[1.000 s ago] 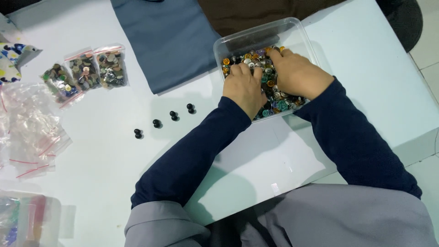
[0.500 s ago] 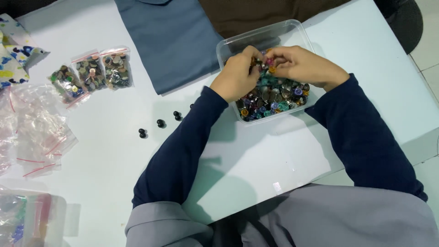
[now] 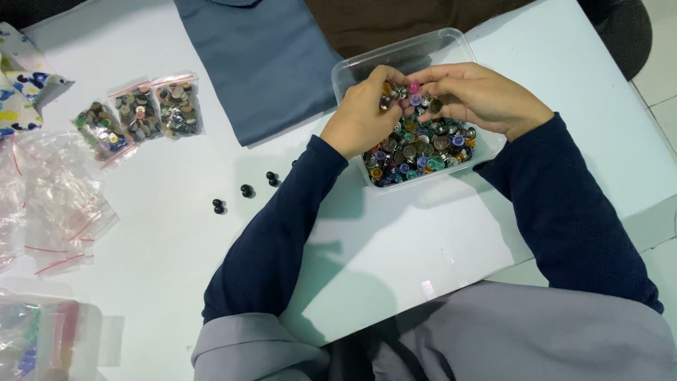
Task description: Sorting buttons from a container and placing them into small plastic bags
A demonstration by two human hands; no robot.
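- Left hand (image 3: 363, 116): raised over the clear plastic container (image 3: 367, 63), fingers curled, pinching a few small buttons at the fingertips; at about 1 o'clock in the head view.
- Right hand (image 3: 479, 95): just at 3 o'clock of the left hand, fingertips meeting it, closed on small buttons, one pink and one purple among them.
- Clear plastic container: rectangular, lidless, on the tabletop (image 3: 437, 240) at 1 o'clock; both hands hover over its middle.
- Loose buttons (image 3: 430, 148): a mixed heap of silver, teal, purple and orange pieces filling the near half of the container, below the hands.
- Black buttons (image 3: 245, 190): several small dark ones lying in a loose row on the tabletop, at 9 o'clock of the left forearm, well apart from the container.
- Filled zip bags (image 3: 137, 113): three small clear ones holding sorted buttons, side by side at 10 o'clock.
- Empty zip bags (image 3: 56, 204): a crumpled pile at 9 o'clock.
- Blue cloth (image 3: 261, 63): flat, at 12 o'clock, just beside the container's left wall.
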